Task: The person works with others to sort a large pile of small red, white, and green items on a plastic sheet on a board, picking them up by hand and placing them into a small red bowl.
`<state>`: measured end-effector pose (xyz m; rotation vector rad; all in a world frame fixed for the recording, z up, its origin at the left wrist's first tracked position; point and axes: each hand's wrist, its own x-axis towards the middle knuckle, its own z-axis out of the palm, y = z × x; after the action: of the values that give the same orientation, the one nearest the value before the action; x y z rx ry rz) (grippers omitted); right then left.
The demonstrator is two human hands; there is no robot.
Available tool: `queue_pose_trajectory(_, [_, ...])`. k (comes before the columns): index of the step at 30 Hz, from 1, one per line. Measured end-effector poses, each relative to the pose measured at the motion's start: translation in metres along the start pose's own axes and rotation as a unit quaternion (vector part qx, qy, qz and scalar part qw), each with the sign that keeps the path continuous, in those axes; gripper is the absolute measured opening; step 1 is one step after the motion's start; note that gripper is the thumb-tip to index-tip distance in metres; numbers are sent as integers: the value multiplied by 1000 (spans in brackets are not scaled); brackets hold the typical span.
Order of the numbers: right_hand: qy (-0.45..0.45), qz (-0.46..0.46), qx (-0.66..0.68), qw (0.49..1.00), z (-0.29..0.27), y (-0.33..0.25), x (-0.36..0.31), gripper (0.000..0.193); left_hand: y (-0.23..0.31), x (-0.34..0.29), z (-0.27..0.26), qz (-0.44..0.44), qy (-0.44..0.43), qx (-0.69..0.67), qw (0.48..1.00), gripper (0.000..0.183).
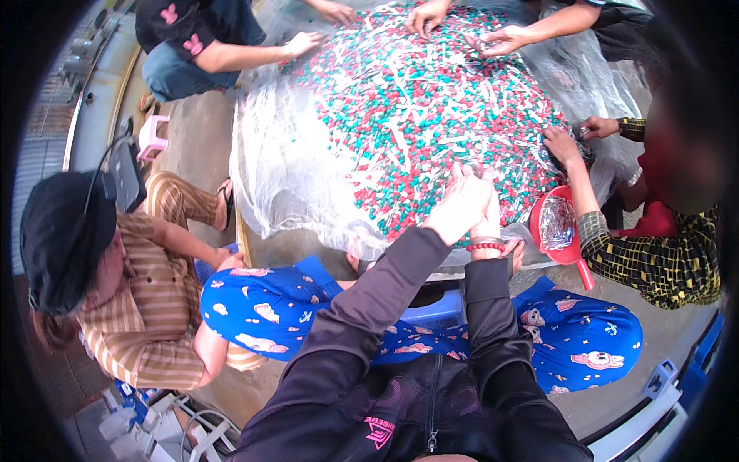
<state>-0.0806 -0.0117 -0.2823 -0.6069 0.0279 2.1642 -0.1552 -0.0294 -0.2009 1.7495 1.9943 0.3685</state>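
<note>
My two hands are close together over the near edge of a wide pile of small red and green pieces (431, 115), mixed with thin white sticks. My left hand (456, 205), overexposed and pale, has its fingers drawn together at the pile. Right beside it is my right hand (487, 206), fingers bent toward the left one, with a red bead bracelet (486, 246) on the wrist. Whatever lies between my fingers is too small and bright to make out. Under the pile spreads a translucent plastic sheet (273, 154).
A red handled scoop or basin (535, 223) with thin pale pieces stands right of my hands. Co-workers' hands (566, 146) reach into the pile from the right and the far side. A person in stripes (146, 308) sits at left, near a pink stool (154, 137).
</note>
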Motion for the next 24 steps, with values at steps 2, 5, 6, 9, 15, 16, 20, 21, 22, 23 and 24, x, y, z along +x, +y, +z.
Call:
queue_pose_trajectory(2, [36,-10,44,998,-41,-38,14,29,21,-1,-18,109,20,-126,986,53])
queue_pose_trajectory(5, [9,-62,165,984,-50,-86,1,21,12,-5,-42,13,103,-147,984,37])
queue_pose_trajectory(6, [13,-90,162,982,-55,-100,-5,20,-11,-13,-39,-42,106,-89,989,30])
queue_pose_trajectory(9, [39,-159,143,976,-73,-145,-23,19,-87,-48,7,-307,-104,-76,943,50])
queue_pose_trajectory(15, [128,-166,318,925,-113,-207,-40,41,-106,-70,93,-367,-95,49,924,51])
queue_pose_trajectory(16, [144,-154,330,920,-123,-210,-41,46,-107,-68,85,-355,-132,33,925,37])
queue_pose_trajectory(20, [131,-188,200,953,-156,-214,-34,51,-131,-65,87,-285,-45,39,957,17])
queue_pose_trajectory(21, [143,-205,178,952,-148,-203,-36,47,-144,-70,93,-248,-33,63,966,17])
queue_pose_trajectory(22, [156,-225,152,950,-136,-196,-41,43,-143,-69,88,-270,-37,30,962,21])
queue_pose_trajectory(23, [220,-253,-19,942,-121,-189,-43,43,-136,-56,71,-281,-27,0,959,25])
queue_pose_trajectory(24, [293,-261,-184,901,-103,-181,-44,43,-131,-47,53,-288,-18,-51,956,28])
